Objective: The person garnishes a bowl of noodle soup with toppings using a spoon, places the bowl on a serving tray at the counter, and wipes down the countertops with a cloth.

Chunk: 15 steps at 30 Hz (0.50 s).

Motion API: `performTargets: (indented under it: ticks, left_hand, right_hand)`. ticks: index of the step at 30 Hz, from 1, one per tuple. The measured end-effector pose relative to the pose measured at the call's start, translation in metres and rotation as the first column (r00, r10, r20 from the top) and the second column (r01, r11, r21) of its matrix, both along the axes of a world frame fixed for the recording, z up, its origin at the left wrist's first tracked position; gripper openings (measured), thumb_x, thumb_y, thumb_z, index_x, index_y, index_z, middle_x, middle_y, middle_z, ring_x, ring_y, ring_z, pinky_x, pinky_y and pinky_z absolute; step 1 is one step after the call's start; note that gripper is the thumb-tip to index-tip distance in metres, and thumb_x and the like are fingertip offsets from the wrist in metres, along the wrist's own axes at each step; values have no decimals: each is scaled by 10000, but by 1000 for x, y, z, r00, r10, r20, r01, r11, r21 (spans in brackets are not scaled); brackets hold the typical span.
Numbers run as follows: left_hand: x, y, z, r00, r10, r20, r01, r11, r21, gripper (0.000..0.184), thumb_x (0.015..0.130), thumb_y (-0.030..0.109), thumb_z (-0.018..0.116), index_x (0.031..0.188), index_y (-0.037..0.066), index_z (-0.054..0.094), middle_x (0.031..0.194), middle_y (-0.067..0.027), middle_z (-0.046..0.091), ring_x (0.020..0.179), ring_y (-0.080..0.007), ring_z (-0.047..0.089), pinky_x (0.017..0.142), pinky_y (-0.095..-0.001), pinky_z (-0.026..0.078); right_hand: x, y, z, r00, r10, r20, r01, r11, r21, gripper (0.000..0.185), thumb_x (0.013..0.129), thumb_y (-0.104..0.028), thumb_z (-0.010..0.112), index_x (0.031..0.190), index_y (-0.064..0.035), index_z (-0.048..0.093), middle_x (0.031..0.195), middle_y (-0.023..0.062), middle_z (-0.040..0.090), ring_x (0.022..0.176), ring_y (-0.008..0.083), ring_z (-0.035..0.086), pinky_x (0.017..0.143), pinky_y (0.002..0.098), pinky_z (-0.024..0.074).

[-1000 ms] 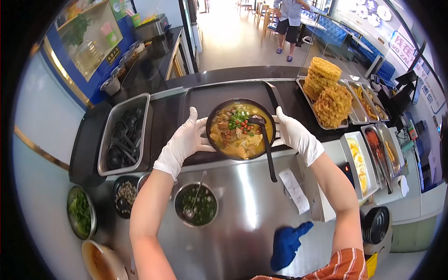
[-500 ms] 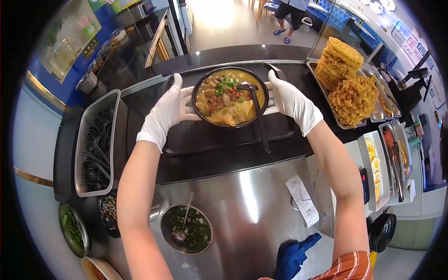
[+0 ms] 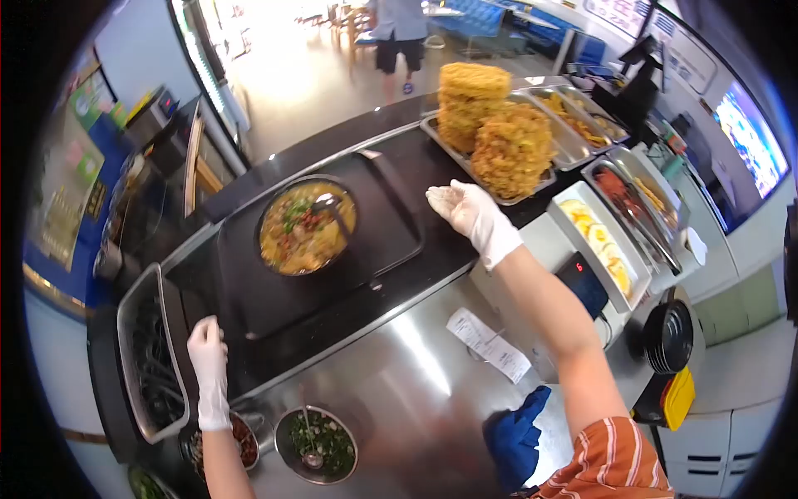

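On a black tray [image 3: 391, 237] stands a black bowl [image 3: 264, 241] of soup topped with chopped green onion and red bits, a black ladle-like spoon [image 3: 342, 224] leaning in it. Both hands are off the bowl, in white gloves. My left hand [image 3: 208, 343], fingers curled with nothing visible in them, is near the tray's left end, beside a perforated metal bin [image 3: 179, 358] of black spoons. To the right of the tray, my right hand [image 3: 464, 209] hangs palm up, fingers stretched out and holding nothing, just below the fried food pieces [image 3: 511, 150].
Metal trays [image 3: 573, 150] of toppings and a white tray of fried eggs [image 3: 594, 241] line the right side. A receipt [image 3: 489, 343], a blue cloth [image 3: 515, 437] and a bowl of chopped greens [image 3: 320, 445] lie nearer. A person [image 3: 401, 37] stands beyond the counter.
Both hands have let go of the soup bowl, which now rests on the tray. My left hand has moved down and left, my right hand away to the right. The view has turned.
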<state>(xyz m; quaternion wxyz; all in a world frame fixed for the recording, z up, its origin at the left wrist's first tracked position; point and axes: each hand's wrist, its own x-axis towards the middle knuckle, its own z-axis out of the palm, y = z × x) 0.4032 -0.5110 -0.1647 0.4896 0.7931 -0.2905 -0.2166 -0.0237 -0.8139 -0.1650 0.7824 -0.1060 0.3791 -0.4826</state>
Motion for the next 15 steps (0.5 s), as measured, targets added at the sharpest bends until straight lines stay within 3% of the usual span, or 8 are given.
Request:
performTargets:
  ticks: [1,2,3,5,7,11,12,15]
  left_hand:
    - [2,8,-7,999,-11,-48,14,999,49,218,961,226,544,1046,48,638,680,12,528,442,-39,426,367,-200,315]
    - [8,14,-16,983,-29,-182,40,997,60,237,971,211,522,1098,35,615,698,-5,539,451,-59,454,367,-203,335]
    - [13,17,-26,980,-47,-195,69,991,111,268,979,223,521,1158,29,569,720,-33,572,466,-91,489,389,-228,397]
    - [-6,16,-20,945,-71,-320,112,987,111,288,978,217,530,1180,15,560,747,-59,599,507,-109,537,422,-231,437]
    - [-7,13,-31,931,-56,-362,97,991,96,324,982,195,510,1235,-7,539,802,-89,640,548,-131,591,455,-252,483]
    - [-12,4,-40,923,16,-384,10,998,66,249,976,194,520,1122,-3,564,766,-82,633,567,-145,612,465,-256,497]
    - [-14,2,-41,925,39,-377,-22,998,50,184,958,180,555,1037,15,577,741,-78,629,567,-151,619,470,-258,503]
    - [-4,0,-55,926,41,-374,-26,999,46,158,939,160,587,1020,23,581,725,-74,625,558,-155,620,471,-263,507]
  right_hand:
    - [-9,-11,-13,979,-116,166,98,989,115,323,998,-198,459,1093,108,498,1128,287,577,1053,388,603,903,454,543]
    - [-14,-16,-18,959,-185,215,164,980,111,396,1006,-227,456,1185,127,449,1190,284,551,1106,389,582,947,450,527]
    - [-19,-20,-23,920,-242,309,218,970,111,431,1013,-242,441,1235,126,418,1238,265,535,1135,375,568,944,443,531]
    - [-23,-22,-29,862,-350,367,345,935,80,429,1021,-238,416,1255,121,413,1283,245,520,1172,371,546,962,444,519]
    - [-26,-22,-35,796,-363,484,361,927,102,445,1030,-251,385,1275,120,405,1313,247,502,1199,374,526,986,447,502]
    - [-24,-25,-27,637,-505,583,469,854,226,487,1044,-276,309,1296,135,377,1331,260,482,1245,387,480,1029,457,465]
    - [-23,-26,-28,628,-511,587,489,846,213,489,1047,-262,279,1302,149,350,1337,275,470,1253,400,468,1037,458,458]
    - [-24,-27,-29,598,-537,595,530,822,209,493,1048,-255,266,1309,159,324,1339,290,461,1256,410,462,1038,462,457]
